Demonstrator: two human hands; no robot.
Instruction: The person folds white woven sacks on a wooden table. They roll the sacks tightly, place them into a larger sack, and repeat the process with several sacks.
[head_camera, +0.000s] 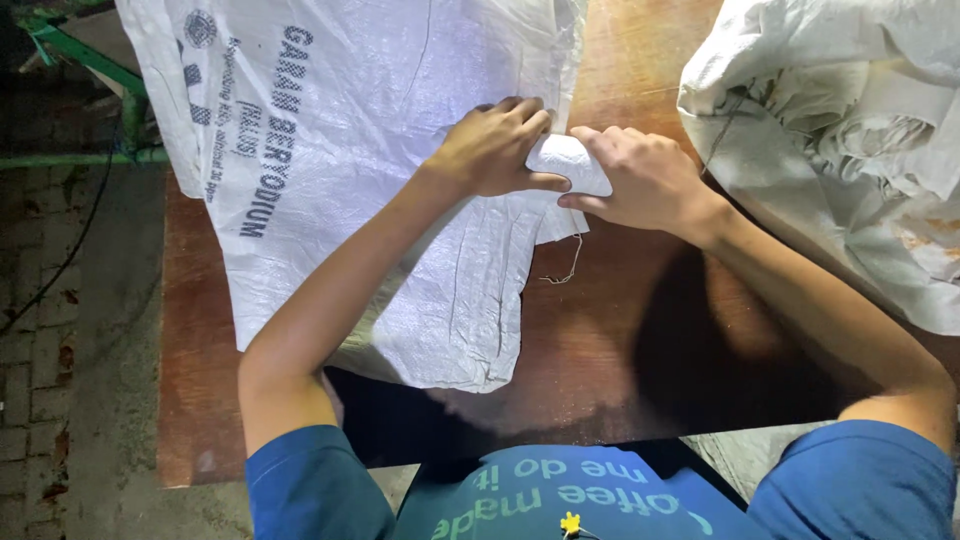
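A white woven plastic sack (350, 150) with dark printing lies flat across a brown wooden table (620, 340). My left hand (495, 148) presses on the sack's right edge, fingers curled over a folded white corner piece (568, 160). My right hand (640, 178) grips that same folded piece from the right, thumb underneath. The two hands touch each other around it. A loose thread (568, 268) hangs from the sack's edge just below my hands.
A heap of crumpled white sacks (850, 150) fills the table's right side. A green metal frame (90, 90) stands at the far left above a brick floor (40, 330). A dark cable runs across that floor.
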